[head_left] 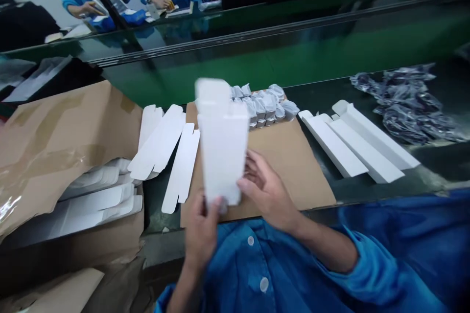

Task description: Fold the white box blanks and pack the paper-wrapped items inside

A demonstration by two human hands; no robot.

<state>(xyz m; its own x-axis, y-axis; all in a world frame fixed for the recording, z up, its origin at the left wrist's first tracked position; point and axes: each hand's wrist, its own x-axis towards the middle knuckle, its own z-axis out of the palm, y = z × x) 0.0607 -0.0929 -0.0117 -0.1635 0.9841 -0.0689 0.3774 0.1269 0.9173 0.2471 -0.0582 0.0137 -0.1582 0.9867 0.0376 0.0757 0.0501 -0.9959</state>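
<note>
A white folding carton [224, 151], a little blurred, is held upright in front of me above a brown cardboard sheet [293, 166]. My left hand [201, 227] pinches its lower end between thumb and fingers. On the carton's right edge, my right hand [268, 190] grips with the thumb in front and the fingers partly hidden behind. Flat white cartons [181, 168] lie just left of the sheet. Behind the held carton, several small items in whitish wrapping [266, 102] stand in rows at the sheet's far edge.
Left is a large brown box [73, 122] with more flat cartons inside. Opened-up white cartons [352, 142] lie right of the sheet, and dark plastic-bagged items [407, 102] are farther right. A green barrier [275, 63] runs behind; two people in blue work beyond it.
</note>
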